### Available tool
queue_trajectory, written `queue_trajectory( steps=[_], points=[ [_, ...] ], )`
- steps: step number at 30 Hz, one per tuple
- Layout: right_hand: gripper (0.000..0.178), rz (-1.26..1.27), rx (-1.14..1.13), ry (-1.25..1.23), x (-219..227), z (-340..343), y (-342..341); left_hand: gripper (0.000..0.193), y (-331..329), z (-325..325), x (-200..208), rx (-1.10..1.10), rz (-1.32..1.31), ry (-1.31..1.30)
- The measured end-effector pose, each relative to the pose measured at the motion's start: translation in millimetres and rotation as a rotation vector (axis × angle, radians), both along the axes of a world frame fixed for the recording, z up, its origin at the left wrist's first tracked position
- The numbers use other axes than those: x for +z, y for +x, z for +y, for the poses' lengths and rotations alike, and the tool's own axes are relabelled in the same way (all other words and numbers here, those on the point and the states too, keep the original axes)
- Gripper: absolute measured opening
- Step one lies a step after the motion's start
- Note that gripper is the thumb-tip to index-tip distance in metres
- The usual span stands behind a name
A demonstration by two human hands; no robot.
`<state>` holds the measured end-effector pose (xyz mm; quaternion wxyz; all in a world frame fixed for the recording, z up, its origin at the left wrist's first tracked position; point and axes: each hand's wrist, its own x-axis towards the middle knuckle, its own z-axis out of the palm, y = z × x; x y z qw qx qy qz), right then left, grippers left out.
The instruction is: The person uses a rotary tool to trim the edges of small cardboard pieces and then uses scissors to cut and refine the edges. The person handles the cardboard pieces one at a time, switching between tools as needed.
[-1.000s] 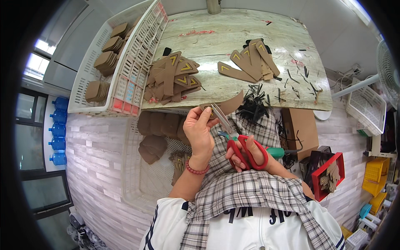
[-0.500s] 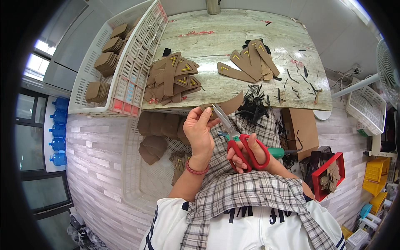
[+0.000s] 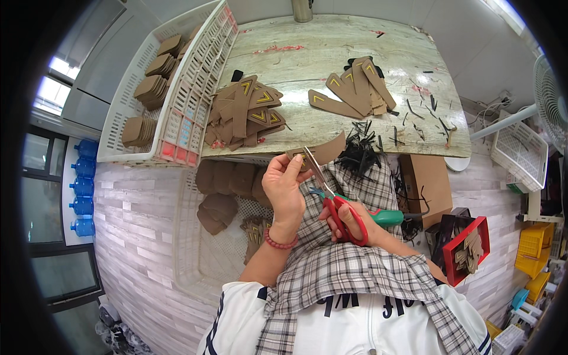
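Observation:
My left hand (image 3: 285, 188) pinches one end of a brown fabric strip (image 3: 328, 149) with a yellow mark, held up at the table's front edge. In my right hand (image 3: 355, 222) are red-handled scissors (image 3: 316, 168), their blades together against the strip beside my left fingertips. A green tool handle (image 3: 386, 218) with a dark cord shows behind my right hand; whether that hand also touches it I cannot tell. Left of the strip lies a heap of similar brown strips (image 3: 241, 109) with yellow chevrons. A fanned group of strips (image 3: 355, 87) lies farther right on the table (image 3: 296, 71).
Black scraps (image 3: 358, 155) are piled at the table's front edge, with more scattered right. A white basket (image 3: 186, 100) of stacked brown pieces stands left. Below is another crate (image 3: 201, 260) with brown bundles. A red box (image 3: 486, 236) of brown pieces and a cardboard box (image 3: 435, 186) are right.
The scissors' handles have come together and the blades have closed at the strip. My left hand has barely moved and keeps its pinch.

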<state>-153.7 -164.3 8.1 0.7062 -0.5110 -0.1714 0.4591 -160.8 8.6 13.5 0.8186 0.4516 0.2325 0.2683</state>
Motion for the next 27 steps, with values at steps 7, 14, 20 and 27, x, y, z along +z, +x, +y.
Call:
queue_trajectory(
  steps=[7,14,20,27],
  points=[
    [0.069,-0.039,-0.188,0.025,9.8,-3.1,17.5,0.002,-11.8,-16.0,-4.2,-0.045,-0.02,-0.124],
    [0.078,0.032,0.146,0.003,5.4,-6.2,6.8,0.007,-2.5,-2.5,9.3,-0.031,-0.048,-0.036],
    [0.078,0.141,0.157,0.049,3.4,-7.3,6.2,0.009,-1.8,-2.2,6.5,-0.024,-0.036,-0.039],
    [0.077,0.199,0.162,0.112,-1.4,-7.5,5.7,0.009,-1.9,-3.4,6.2,-0.021,-0.039,-0.043]
  ],
)
